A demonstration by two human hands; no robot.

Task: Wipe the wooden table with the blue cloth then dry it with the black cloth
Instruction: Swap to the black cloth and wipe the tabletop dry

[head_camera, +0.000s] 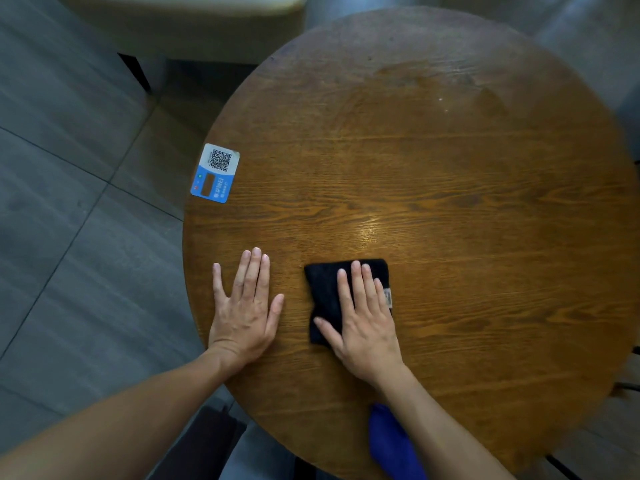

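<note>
The round wooden table (450, 174) fills the right of the view. A folded black cloth (323, 282) lies flat on its near part, and my right hand (363, 317) presses down on it with the fingers spread over the cloth. My left hand (246, 306) rests flat on the bare wood to the left of the cloth, palm down, holding nothing. The blue cloth (389, 445) lies bunched at the table's near edge, partly hidden under my right forearm. A faint damp sheen shows on the far part of the tabletop.
A blue-and-white QR code sticker (215, 173) is stuck at the table's left edge. A pale cushioned seat (194, 26) stands beyond the table at the top left. Grey floor tiles (69, 220) lie to the left. A dark chair (204, 445) sits below the near edge.
</note>
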